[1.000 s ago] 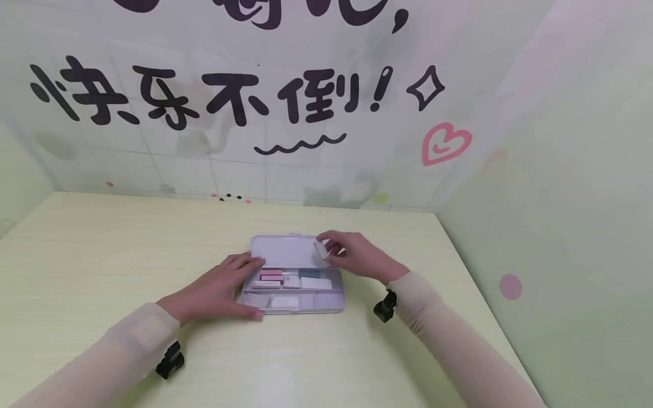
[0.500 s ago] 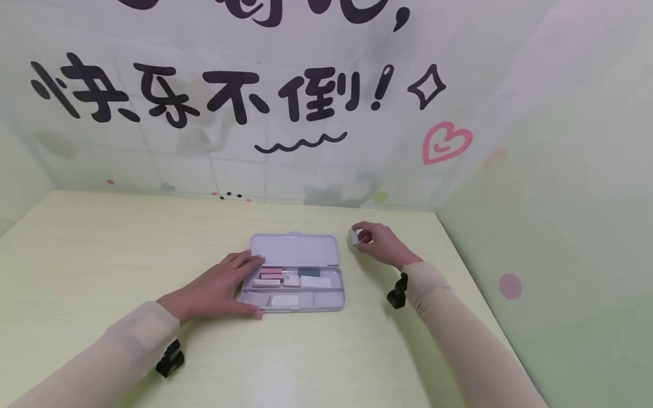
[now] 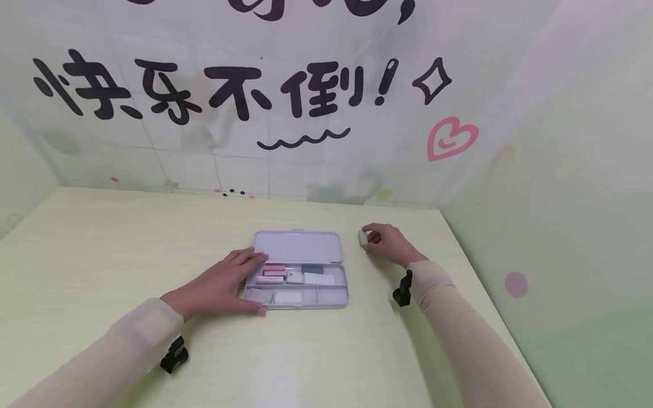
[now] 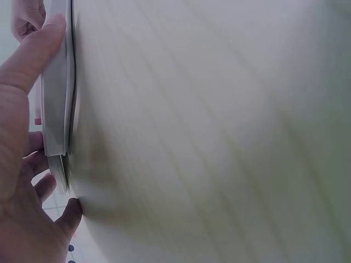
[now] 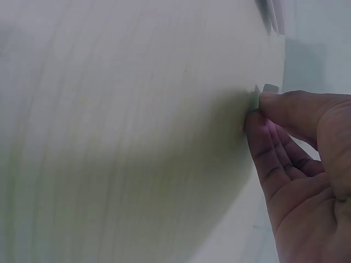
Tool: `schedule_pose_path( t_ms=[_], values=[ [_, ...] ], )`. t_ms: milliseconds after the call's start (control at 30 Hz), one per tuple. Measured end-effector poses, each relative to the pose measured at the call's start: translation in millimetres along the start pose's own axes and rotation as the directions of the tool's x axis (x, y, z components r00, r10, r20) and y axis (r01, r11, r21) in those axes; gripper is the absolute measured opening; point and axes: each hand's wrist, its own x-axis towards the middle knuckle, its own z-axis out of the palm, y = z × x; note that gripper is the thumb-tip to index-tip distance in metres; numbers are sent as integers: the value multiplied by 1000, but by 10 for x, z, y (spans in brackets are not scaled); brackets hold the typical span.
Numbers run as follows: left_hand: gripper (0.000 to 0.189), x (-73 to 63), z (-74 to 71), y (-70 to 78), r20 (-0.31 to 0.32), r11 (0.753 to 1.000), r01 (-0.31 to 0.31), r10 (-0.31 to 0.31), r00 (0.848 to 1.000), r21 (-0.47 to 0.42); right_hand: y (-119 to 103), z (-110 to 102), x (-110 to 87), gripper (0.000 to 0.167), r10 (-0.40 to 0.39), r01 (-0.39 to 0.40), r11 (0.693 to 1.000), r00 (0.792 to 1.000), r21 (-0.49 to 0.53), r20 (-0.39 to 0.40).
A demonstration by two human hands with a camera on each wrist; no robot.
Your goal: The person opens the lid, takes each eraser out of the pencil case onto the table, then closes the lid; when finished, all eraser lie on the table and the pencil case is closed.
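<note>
A pale lilac pencil case (image 3: 333,294) lies on the table with its lid (image 3: 298,247) folded back. My left hand (image 3: 216,289) grips its left end, thumb at the front wall and fingers near the hinge. Inside are pink blocks (image 3: 274,268), several white blocks (image 3: 319,278) and a teal block (image 3: 312,268), in divided compartments. Beyond the case's right side, my right hand (image 3: 390,243) pinches a small grey block (image 3: 363,238) between thumb and fingers, low over the table. In the right wrist view, the fingertips hide most of that grey block (image 5: 271,87).
The light wood-grain table (image 3: 306,357) ends at a back wall (image 3: 204,170) with dark lettering. A pale green side wall (image 3: 576,243) stands close to my right forearm. Each wrist carries a small black camera (image 3: 402,290).
My right hand has carried the grey block from over the lid to the right, down beside the case. My left hand has stayed on the case's left end.
</note>
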Motion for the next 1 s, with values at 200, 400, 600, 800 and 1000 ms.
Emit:
schedule_pose_path(
  t_ms=[200, 400, 600, 800, 1000],
  values=[
    [113, 13, 4, -2, -4, 1000, -2, 2, 1000, 0, 29, 24, 32, 44, -9, 9, 1000, 1000, -3, -12],
    [114, 16, 23, -20, -1, 1000, -3, 3, 1000, 3, 64, 49, 40, 46, 14, -14, 1000, 1000, -14, -3],
    [114, 27, 28, -35, -8, 1000, -11, 11, 1000, 19, 82, 49, 34, 45, 0, 0, 1000, 1000, 1, -16],
    [112, 35, 35, -37, -5, 1000, -9, 9, 1000, 19, 65, 34, 5, 49, -34, 34, 999, 999, -14, -2],
    [114, 29, 31, -34, -7, 1000, -8, 8, 1000, 24, 15, 32, -60, 58, -18, 18, 1000, 1000, -17, -5]
  ],
)
